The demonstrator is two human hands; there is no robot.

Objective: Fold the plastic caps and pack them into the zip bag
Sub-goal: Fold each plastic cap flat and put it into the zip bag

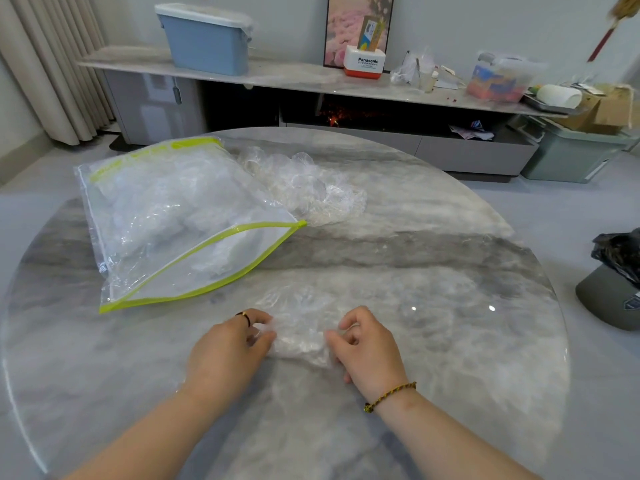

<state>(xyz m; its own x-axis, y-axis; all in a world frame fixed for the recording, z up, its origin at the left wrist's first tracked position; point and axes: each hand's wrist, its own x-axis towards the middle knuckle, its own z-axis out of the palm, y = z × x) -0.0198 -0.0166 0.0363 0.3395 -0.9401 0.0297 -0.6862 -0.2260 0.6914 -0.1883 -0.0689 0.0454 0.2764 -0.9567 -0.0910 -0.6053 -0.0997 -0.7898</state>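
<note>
A clear plastic cap (300, 327) lies flat on the marble table near the front edge. My left hand (231, 348) pinches its left side and my right hand (367, 348) pinches its right side. A clear zip bag (166, 220) with a lime-green zipper lies to the left, its mouth open toward me, with several crumpled caps inside. A loose pile of clear caps (311, 185) sits behind the bag, toward the table's middle.
The round marble table (450, 237) fills the view. A black plastic bag on a grey bin (616, 282) stands off the table's right edge. Behind is a low cabinet with a blue box (207, 39) and assorted clutter.
</note>
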